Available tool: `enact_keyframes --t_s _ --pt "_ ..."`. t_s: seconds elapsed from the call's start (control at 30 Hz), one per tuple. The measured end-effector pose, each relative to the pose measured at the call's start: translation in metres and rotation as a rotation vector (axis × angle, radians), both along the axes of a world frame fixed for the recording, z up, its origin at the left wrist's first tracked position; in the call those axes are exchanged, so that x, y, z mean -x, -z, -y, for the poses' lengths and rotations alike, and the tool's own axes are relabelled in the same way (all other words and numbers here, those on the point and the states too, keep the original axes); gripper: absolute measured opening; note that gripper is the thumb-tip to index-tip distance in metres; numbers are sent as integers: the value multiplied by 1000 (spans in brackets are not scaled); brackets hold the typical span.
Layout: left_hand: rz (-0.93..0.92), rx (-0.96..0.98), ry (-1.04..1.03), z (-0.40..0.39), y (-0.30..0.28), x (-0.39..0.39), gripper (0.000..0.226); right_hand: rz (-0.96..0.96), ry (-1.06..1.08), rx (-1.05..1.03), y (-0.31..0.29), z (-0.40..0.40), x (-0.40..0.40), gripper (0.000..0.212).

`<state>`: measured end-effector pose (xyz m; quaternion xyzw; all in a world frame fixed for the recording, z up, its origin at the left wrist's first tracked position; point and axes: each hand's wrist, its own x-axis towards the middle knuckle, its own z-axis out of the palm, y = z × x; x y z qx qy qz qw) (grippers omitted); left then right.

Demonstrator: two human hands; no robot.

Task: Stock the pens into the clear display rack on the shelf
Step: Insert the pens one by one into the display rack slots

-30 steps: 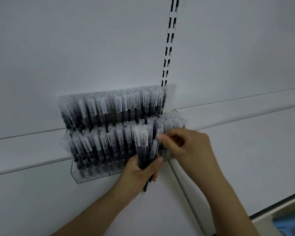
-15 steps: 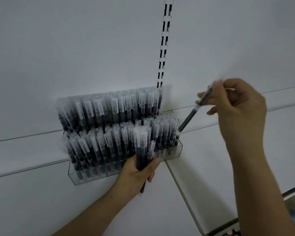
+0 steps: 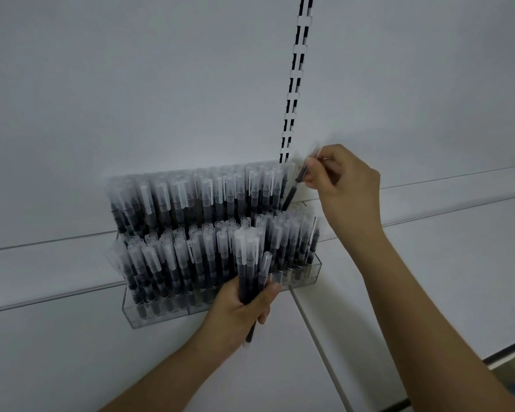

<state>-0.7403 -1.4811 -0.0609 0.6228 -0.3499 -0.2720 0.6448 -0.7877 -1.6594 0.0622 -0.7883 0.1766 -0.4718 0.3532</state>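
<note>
- Since half a second ago, right hand (image 3: 344,185) has carried its single pen (image 3: 295,188) from out beside the rack in to the right end of the back row; left hand (image 3: 244,310) has stayed put in front of the rack.
- Shelf (image 3: 428,263): flat matt white panels, a ridge running across behind the rack, a slotted white upright (image 3: 293,84) rising above it.
- Display rack (image 3: 306,275): clear hard plastic, box-shaped, stepped in two tiers, standing on the shelf against the back panel.
- Stocked pens (image 3: 191,203): slim dark barrels with frosted clear caps, packed close in both tiers, caps up, long axes near upright and leaning slightly back.
- Left hand: fingers curled round a bundle of pens (image 3: 249,263), caps up, axes upright, held just in front of the lower tier; one barrel pokes out below the palm.
- Right hand: thumb and fingertips pinch the single pen near its capped upper end.
- Single pen: long axis tilted, upper end toward the right, lower end down-left at the rack's back right corner; whether it sits in a slot cannot be told.
</note>
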Motion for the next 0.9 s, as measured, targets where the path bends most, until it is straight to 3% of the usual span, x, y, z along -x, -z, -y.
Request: enact_keyframes --t_s 0.17,0.4,0.63,0.73,0.83,0.9 --pt "-18 -9 -2 1 2 -1 28 -277 -3 297 10 -1 -11 14" --pt "-2 -13 5 0 0 0 30 -315 20 262 5 2 -14 15" --pt "1 -20 -1 -1 1 -2 33 -524 113 302 9 -2 -10 28" --pt "2 -30 0 -2 0 -2 33 -466 151 289 3 -10 1 30" --pt "7 -26 -2 -2 0 -3 32 -255 166 210 -2 -28 26 18" --pt "13 -22 0 -2 1 -3 34 -232 88 152 2 -44 44 18"
